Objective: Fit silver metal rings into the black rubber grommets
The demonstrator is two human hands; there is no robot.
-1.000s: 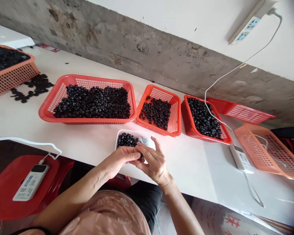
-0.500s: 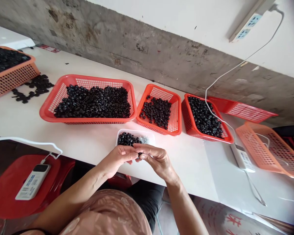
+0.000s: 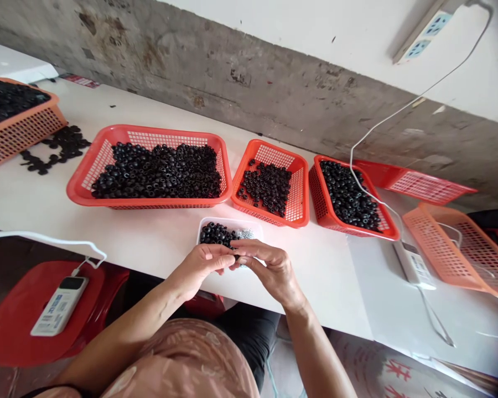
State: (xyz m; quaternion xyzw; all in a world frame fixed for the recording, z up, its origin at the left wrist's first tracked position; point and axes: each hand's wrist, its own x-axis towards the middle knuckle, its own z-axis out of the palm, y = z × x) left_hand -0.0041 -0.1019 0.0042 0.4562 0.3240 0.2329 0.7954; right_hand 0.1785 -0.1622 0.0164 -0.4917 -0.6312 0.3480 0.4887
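My left hand (image 3: 203, 268) and my right hand (image 3: 276, 271) meet fingertip to fingertip over the near edge of a small white tray. Both pinch a small black part (image 3: 237, 257), mostly covered by the fingers. In the tray (image 3: 257, 226) lie black rounded parts with holes (image 3: 216, 235) on the left and tiny silvery pieces (image 3: 244, 234) on the right. The hands hide the tray's front.
Behind the tray stand a wide red basket (image 3: 74, 190), a smaller red basket (image 3: 301, 171) and another at right (image 3: 392, 224), all holding black parts. Flat black pieces (image 3: 68, 142) lie at left. A white cable (image 3: 359, 145) crosses the right basket. An orange basket (image 3: 431, 243) is at far right.
My hands stay together over the tray with slight finger movement. Less of the black part shows between the fingertips. The view has shifted a little.
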